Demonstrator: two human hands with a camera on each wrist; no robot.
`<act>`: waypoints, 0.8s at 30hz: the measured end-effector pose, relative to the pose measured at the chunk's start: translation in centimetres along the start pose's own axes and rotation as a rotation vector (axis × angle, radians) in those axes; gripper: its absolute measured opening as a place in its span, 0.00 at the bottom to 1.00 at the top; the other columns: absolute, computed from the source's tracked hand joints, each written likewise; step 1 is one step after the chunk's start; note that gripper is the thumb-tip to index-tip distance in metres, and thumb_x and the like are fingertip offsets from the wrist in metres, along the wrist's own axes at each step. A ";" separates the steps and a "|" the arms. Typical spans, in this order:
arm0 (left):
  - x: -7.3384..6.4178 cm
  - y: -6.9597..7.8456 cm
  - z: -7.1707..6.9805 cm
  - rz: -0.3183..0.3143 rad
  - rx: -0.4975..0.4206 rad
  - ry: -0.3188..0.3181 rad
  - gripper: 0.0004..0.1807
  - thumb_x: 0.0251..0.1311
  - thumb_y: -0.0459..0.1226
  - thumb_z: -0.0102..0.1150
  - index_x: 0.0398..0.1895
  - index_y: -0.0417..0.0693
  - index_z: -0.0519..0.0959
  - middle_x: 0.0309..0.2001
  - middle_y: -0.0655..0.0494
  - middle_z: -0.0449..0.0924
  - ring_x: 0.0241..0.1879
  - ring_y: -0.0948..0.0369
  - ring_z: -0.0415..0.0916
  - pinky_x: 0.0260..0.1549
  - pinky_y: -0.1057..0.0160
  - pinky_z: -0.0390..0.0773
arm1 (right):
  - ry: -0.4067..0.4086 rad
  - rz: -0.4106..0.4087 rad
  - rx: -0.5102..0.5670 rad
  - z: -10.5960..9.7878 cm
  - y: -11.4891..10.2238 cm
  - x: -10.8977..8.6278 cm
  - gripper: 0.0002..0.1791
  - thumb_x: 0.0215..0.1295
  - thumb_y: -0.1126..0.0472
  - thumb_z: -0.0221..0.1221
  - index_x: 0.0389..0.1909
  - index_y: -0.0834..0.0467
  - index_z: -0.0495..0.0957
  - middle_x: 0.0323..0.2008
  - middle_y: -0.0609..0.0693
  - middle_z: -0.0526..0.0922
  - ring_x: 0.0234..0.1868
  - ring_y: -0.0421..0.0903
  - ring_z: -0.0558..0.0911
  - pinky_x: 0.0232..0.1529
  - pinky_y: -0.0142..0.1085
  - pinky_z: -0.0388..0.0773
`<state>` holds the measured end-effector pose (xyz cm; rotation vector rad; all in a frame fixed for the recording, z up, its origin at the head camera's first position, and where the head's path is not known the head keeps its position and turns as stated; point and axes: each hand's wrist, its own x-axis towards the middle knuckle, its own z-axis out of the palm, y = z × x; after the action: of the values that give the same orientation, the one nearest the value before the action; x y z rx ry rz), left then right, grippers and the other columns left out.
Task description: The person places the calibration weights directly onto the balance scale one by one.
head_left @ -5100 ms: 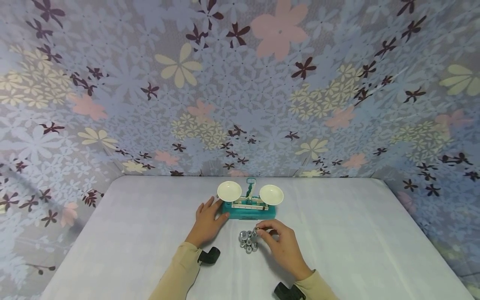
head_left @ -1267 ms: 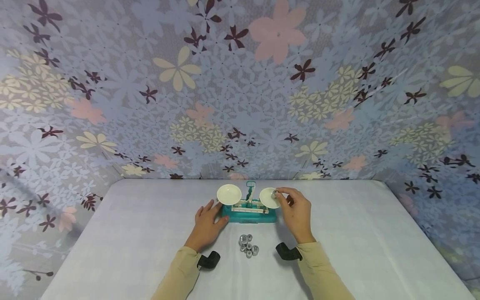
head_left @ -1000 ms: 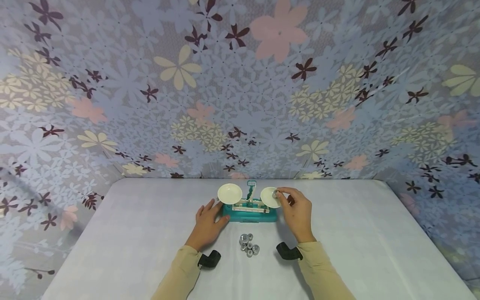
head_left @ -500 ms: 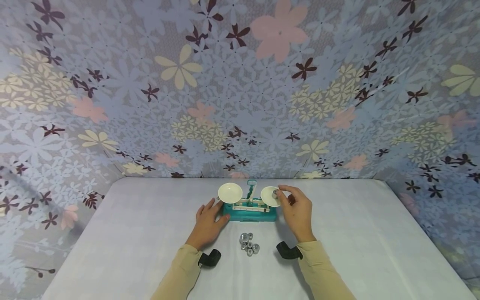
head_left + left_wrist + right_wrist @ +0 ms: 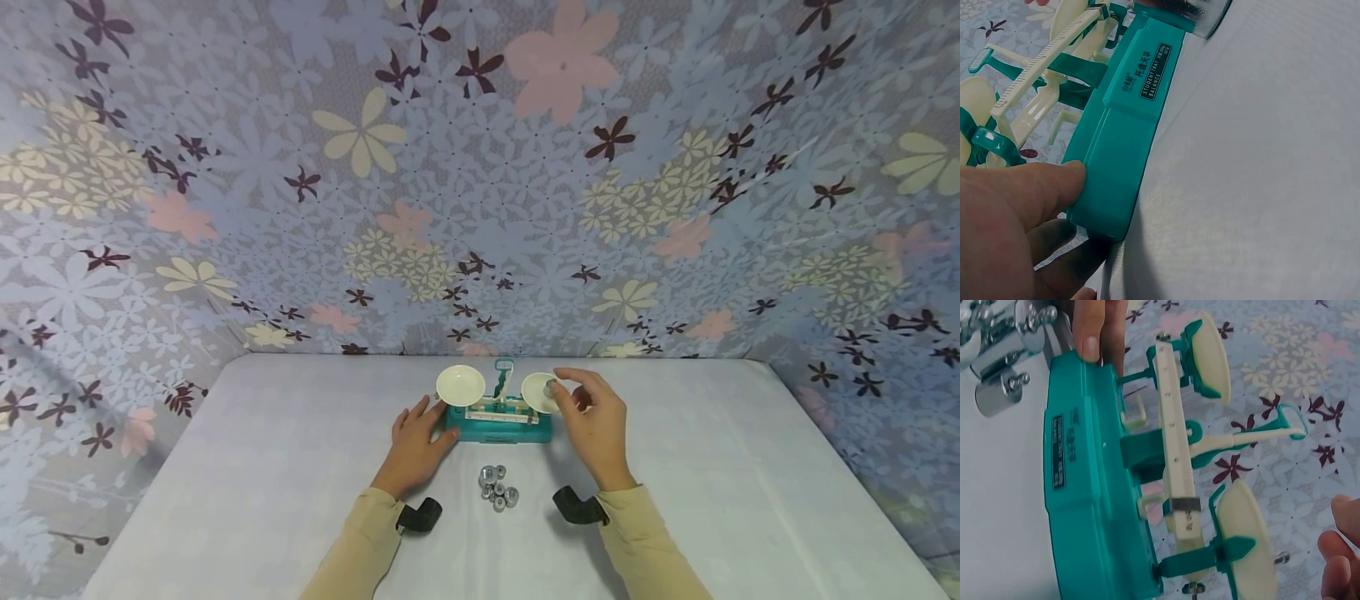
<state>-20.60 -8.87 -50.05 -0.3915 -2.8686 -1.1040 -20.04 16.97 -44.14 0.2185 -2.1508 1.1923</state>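
A teal tray balance with two cream pans stands near the table's back. My left hand holds the left end of its base; the thumb lies along the top edge and other fingers sit at the end. On the right pan stands a small metal weight; its knob shows past the pan in the right wrist view. My right hand hovers beside that pan, thumb and forefinger parted around the weight. Its fingers are apart from the weight there. The left pan holds nothing.
Several more metal weights stand clustered on the pale tablecloth, in front of the balance. A flower-patterned cloth rises behind the table and along both sides. Black wrist mounts stick out from both sleeves.
My right hand has carried a weight from the cluster to the right pan, and its fingers have just parted from it. The left hand stays at the base.
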 end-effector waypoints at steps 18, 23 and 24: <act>0.0 0.0 0.0 -0.003 -0.009 0.004 0.31 0.63 0.48 0.51 0.66 0.43 0.63 0.64 0.49 0.65 0.69 0.48 0.49 0.64 0.42 0.40 | -0.237 -0.037 0.146 -0.2 -1.8 -1.9 0.13 0.57 0.61 0.64 0.44 0.55 0.81 0.31 0.46 0.79 0.24 0.42 0.71 0.27 0.33 0.70; -0.1 0.2 -0.1 -0.002 -0.015 0.008 0.31 0.63 0.48 0.52 0.66 0.43 0.64 0.64 0.49 0.65 0.69 0.48 0.49 0.64 0.42 0.40 | -0.323 -0.001 0.217 -0.5 -1.7 -2.2 0.12 0.59 0.57 0.62 0.45 0.50 0.80 0.35 0.45 0.81 0.26 0.40 0.73 0.29 0.31 0.71; -0.1 0.3 -0.1 -0.003 -0.018 0.006 0.31 0.63 0.48 0.52 0.66 0.43 0.64 0.64 0.49 0.65 0.69 0.48 0.49 0.64 0.42 0.40 | -0.337 0.005 0.234 -0.6 -1.7 -2.2 0.12 0.59 0.56 0.62 0.45 0.49 0.80 0.36 0.46 0.81 0.27 0.41 0.73 0.29 0.31 0.71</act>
<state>-20.46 -8.72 -49.81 -0.3834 -2.8570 -1.1299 -17.32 16.09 -44.16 0.5507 -2.2881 1.4990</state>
